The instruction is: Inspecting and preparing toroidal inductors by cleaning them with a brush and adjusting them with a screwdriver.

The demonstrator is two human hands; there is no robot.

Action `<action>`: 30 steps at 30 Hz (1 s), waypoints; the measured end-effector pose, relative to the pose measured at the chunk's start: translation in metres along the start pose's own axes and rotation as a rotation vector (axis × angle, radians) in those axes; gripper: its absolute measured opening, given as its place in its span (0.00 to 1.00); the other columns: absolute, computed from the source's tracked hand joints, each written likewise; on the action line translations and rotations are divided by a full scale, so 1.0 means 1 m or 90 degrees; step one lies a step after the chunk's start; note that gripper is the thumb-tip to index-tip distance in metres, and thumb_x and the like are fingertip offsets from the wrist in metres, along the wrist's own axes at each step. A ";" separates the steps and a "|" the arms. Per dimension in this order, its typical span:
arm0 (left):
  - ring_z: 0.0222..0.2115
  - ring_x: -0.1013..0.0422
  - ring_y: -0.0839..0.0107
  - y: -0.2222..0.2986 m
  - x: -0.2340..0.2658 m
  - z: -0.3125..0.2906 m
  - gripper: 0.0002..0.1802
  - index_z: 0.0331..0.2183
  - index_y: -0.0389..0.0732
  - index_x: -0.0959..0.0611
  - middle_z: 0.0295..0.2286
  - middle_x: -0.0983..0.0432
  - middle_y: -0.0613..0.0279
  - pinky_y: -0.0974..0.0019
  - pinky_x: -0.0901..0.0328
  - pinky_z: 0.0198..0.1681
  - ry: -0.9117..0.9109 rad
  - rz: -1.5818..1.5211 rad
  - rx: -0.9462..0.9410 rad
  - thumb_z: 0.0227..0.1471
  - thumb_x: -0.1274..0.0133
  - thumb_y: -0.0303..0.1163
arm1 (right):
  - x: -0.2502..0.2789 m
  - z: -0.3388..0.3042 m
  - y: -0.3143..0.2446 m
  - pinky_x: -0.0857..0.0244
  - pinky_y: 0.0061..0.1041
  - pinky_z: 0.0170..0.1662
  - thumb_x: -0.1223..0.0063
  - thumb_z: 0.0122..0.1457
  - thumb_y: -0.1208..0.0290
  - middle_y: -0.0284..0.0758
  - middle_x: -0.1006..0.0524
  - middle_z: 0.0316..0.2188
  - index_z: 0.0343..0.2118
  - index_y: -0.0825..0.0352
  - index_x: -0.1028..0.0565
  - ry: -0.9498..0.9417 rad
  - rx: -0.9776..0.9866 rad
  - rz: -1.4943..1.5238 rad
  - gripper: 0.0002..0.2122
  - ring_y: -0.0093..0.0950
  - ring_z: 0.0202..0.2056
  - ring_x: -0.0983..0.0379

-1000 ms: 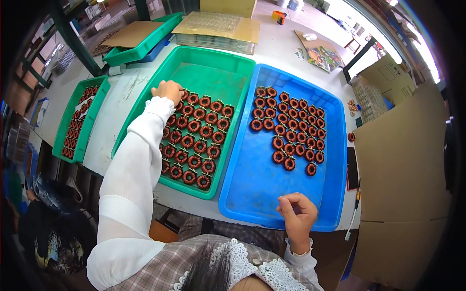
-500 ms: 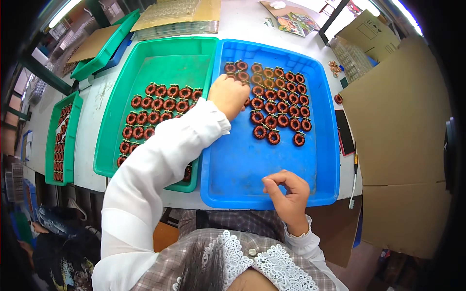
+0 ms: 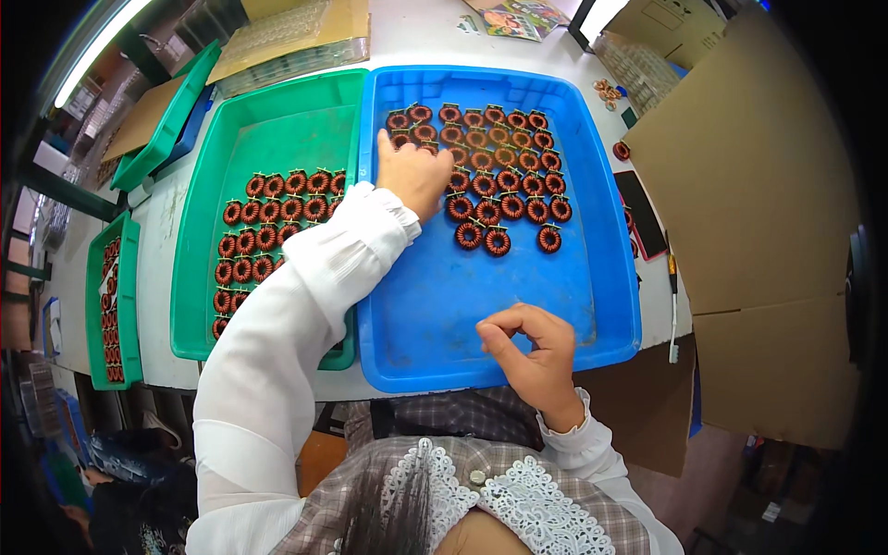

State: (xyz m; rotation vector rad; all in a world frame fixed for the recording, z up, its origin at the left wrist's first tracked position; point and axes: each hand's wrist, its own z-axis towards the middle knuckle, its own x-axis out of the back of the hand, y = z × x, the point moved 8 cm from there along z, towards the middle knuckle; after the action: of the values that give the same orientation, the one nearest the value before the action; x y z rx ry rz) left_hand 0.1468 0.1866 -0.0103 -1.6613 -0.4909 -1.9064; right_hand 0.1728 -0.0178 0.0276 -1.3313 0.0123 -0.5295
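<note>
copper coils (image 3: 484,184) lie beside the left hand (image 3: 413,176), its grip unclear, and beyond the loosely closed right hand (image 3: 544,363).

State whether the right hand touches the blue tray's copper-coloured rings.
Apart: the head view shows bare blue tray between the right hand and the copper-coloured rings.

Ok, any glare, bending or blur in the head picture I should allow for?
Head view: the lamp glares at upper left; the tall cardboard bends along its left edge, likely the fisheye; rings in the blue tray look fairly crisp where the left hand doesn't cover them.
</note>
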 end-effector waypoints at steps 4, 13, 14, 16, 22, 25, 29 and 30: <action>0.33 0.29 0.71 -0.005 0.039 -0.036 0.24 0.39 0.42 0.28 0.27 0.26 0.64 0.63 0.40 0.47 0.072 -0.620 0.049 0.36 0.40 0.29 | 0.010 -0.007 0.015 0.37 0.17 0.27 0.44 0.49 0.79 0.33 0.25 0.23 0.29 0.71 0.25 0.069 -0.039 0.054 0.04 0.18 0.23 0.31; 0.47 0.37 0.68 0.048 0.064 -0.132 0.30 0.43 0.38 0.35 0.41 0.34 0.59 0.64 0.44 0.52 -0.072 -1.218 -0.003 0.37 0.40 0.19 | 0.006 -0.003 0.017 0.31 0.22 0.37 0.45 0.52 0.76 0.40 0.25 0.36 0.43 0.74 0.31 -0.015 -0.135 0.376 0.16 0.24 0.35 0.27; 0.48 0.37 0.68 0.049 0.060 -0.135 0.30 0.43 0.38 0.35 0.42 0.34 0.58 0.64 0.44 0.53 -0.061 -1.222 0.005 0.37 0.40 0.19 | 0.005 -0.003 0.018 0.31 0.22 0.38 0.46 0.52 0.77 0.40 0.25 0.35 0.42 0.75 0.30 -0.028 -0.136 0.368 0.15 0.24 0.35 0.27; 0.48 0.37 0.66 0.051 0.051 -0.141 0.30 0.43 0.38 0.35 0.43 0.34 0.57 0.61 0.45 0.53 -0.057 -1.229 0.064 0.37 0.40 0.18 | 0.005 -0.003 0.016 0.30 0.23 0.38 0.47 0.52 0.79 0.40 0.25 0.35 0.41 0.76 0.30 -0.037 -0.142 0.360 0.13 0.25 0.35 0.27; 0.46 0.35 0.67 0.062 0.045 -0.146 0.24 0.42 0.36 0.32 0.43 0.33 0.55 0.63 0.37 0.47 -0.114 -1.413 0.226 0.40 0.42 0.18 | 0.009 -0.005 0.022 0.31 0.20 0.36 0.46 0.49 0.82 0.41 0.25 0.33 0.37 0.77 0.29 0.009 -0.122 0.368 0.11 0.24 0.33 0.26; 0.42 0.32 0.69 0.065 0.035 -0.152 0.18 0.39 0.34 0.30 0.40 0.30 0.55 0.65 0.34 0.44 -0.144 -1.469 0.196 0.43 0.44 0.18 | 0.009 -0.007 0.016 0.31 0.20 0.34 0.43 0.47 0.83 0.41 0.25 0.31 0.37 0.76 0.28 0.008 -0.069 0.322 0.12 0.23 0.32 0.26; 0.39 0.29 0.66 0.067 0.031 -0.156 0.14 0.35 0.34 0.30 0.37 0.27 0.51 0.62 0.33 0.43 -0.160 -1.552 0.248 0.44 0.45 0.18 | 0.012 -0.006 0.012 0.31 0.19 0.33 0.41 0.45 0.83 0.40 0.24 0.28 0.35 0.76 0.28 0.015 -0.041 0.289 0.13 0.23 0.30 0.26; 0.39 0.29 0.66 0.067 0.030 -0.156 0.14 0.35 0.34 0.30 0.37 0.27 0.51 0.62 0.33 0.43 -0.161 -1.555 0.250 0.44 0.45 0.18 | 0.012 -0.006 0.010 0.32 0.19 0.32 0.40 0.45 0.82 0.40 0.24 0.28 0.35 0.75 0.28 0.009 -0.024 0.275 0.13 0.23 0.29 0.26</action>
State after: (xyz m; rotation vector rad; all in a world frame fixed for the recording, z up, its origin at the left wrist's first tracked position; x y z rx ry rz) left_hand 0.0644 0.0349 -0.0124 -0.2672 -3.6986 -1.9294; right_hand 0.1849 -0.0265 0.0200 -1.3129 0.3161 -0.1719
